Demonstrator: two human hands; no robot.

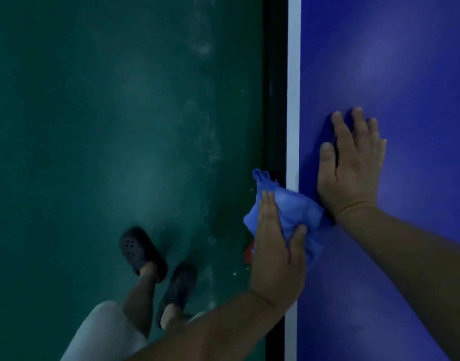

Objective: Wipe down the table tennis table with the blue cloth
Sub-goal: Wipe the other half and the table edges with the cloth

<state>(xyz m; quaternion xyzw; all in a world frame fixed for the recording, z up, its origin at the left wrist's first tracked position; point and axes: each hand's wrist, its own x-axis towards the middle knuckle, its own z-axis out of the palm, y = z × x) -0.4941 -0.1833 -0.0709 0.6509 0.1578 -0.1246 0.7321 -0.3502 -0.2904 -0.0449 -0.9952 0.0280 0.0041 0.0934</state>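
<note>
table [419, 61], left hand [275, 256] grips cloth [294, 204], right hand [354, 168] flat

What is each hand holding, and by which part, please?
Left hand grips the blue cloth by its bunched middle; right hand holds nothing, flat on the table.

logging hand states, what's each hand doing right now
left hand: closed, holding the cloth at the table edge
right hand: open, flat on the table
</note>
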